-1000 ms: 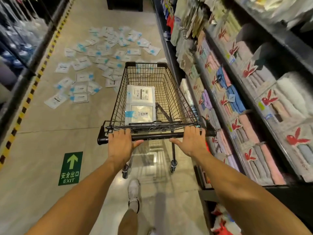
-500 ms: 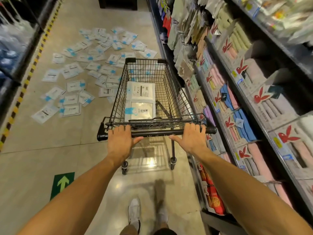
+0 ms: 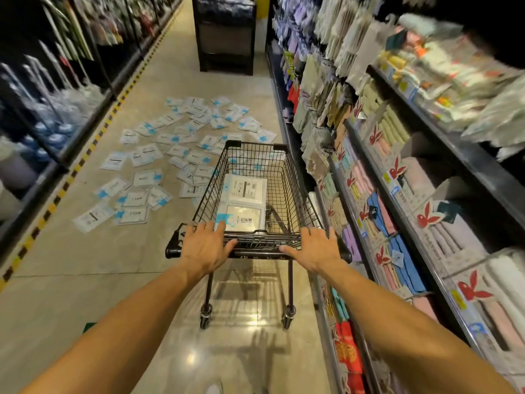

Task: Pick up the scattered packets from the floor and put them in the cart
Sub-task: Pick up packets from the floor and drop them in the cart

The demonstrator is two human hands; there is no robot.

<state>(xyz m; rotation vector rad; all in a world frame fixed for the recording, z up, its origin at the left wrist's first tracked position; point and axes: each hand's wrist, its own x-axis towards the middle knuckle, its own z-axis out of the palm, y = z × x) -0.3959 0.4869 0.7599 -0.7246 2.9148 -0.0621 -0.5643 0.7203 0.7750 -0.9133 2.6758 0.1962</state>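
Both of the person's hands were on the handle bar [image 3: 261,253] of the black wire cart [image 3: 287,177]. The left hand [image 3: 207,248] lay over the bar with its fingers spread and pretty much straight, not really wrapped round it. The right hand [image 3: 315,248] looked the same, fingers fanned out flat. Inside the basket there were two packets [image 3: 246,189] lying flat, one behind the other. The scattered packets [image 3: 147,178] covered the floor [image 3: 71,265] ahead and left of the cart, lots of them overlapping. Towel shelves [image 3: 426,194] ran close along the right, and striped tape [image 3: 85,158] down the left.
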